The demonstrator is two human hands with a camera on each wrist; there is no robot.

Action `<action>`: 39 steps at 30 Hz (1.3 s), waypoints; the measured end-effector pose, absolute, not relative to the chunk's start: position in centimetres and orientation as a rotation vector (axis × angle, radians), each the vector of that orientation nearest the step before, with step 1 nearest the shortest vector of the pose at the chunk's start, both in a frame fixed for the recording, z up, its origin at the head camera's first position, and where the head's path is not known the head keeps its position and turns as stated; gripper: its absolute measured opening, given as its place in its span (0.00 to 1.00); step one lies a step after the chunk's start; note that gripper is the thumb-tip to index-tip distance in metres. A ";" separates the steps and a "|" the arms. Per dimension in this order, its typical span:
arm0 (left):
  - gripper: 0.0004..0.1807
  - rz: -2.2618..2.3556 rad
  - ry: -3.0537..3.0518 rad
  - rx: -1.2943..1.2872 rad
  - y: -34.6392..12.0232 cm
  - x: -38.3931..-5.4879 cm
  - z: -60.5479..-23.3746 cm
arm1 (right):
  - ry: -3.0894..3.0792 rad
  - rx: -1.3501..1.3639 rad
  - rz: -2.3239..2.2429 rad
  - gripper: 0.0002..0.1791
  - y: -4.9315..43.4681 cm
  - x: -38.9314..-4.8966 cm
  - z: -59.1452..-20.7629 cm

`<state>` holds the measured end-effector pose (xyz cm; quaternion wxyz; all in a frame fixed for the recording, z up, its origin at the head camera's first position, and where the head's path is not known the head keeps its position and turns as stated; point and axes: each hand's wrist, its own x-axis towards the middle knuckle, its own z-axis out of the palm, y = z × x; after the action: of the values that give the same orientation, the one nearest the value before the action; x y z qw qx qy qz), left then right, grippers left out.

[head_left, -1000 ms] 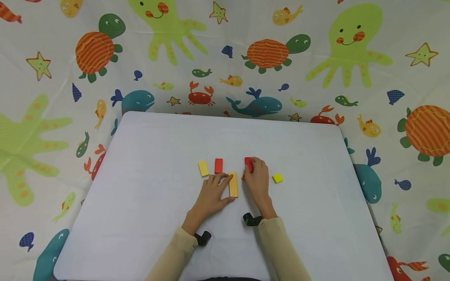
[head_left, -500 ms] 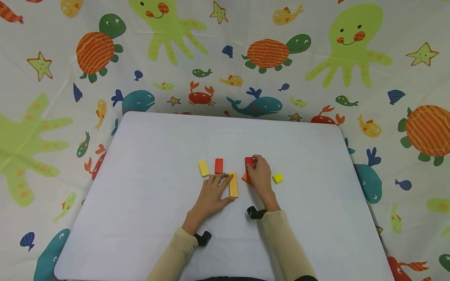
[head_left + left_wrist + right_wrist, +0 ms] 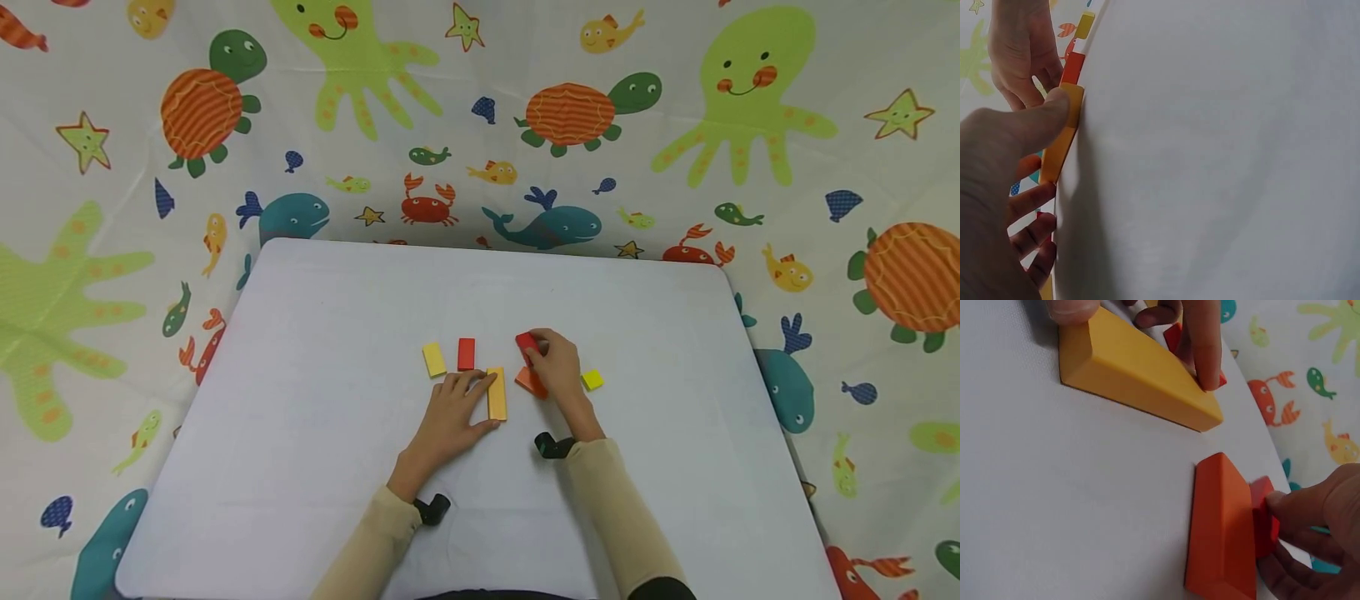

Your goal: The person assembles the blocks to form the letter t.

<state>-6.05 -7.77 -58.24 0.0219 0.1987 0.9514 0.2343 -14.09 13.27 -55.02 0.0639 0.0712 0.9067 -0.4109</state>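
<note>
My left hand (image 3: 444,417) holds a long yellow block (image 3: 497,396) by its ends, thumb at the near end and index finger at the far one. To its right, my right hand (image 3: 558,367) pinches a small red block (image 3: 527,344) between thumb and fingers, which cover part of it. Just in front of that red block lies an orange block (image 3: 530,382), set at a slant and partly hidden by the hand in the head view. The right wrist view shows the orange block (image 3: 1219,531) close beside the pinched red block (image 3: 1264,515).
A second red block (image 3: 467,354) and a pale yellow block (image 3: 434,360) lie beyond the left hand. A small lime-yellow block (image 3: 592,380) sits right of the right hand. Everything lies on a white table (image 3: 337,317), with a sea-animal cloth (image 3: 450,92) around it.
My right hand has shifted slightly right, and the red block it pinches has turned from straight to slanted. More of the orange block shows. The left hand and its yellow block stay put.
</note>
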 end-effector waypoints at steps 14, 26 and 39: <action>0.43 0.904 2.903 0.593 -8.2 -6.1 -59.0 | 2.623 -0.182 -1.057 0.20 14.4 -16.0 -55.1; 0.43 0.926 2.911 0.614 -8.1 -6.2 -59.3 | 2.589 -0.251 -1.013 0.20 14.7 -16.8 -55.2; 0.43 0.926 2.912 0.622 -8.2 -6.2 -59.5 | 2.570 -0.416 -1.028 0.19 14.4 -16.7 -55.6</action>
<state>-6.21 -8.24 -59.47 0.0116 0.1994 0.9338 0.2968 -16.71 14.43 -55.64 0.1704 -0.1466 0.9047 -0.3620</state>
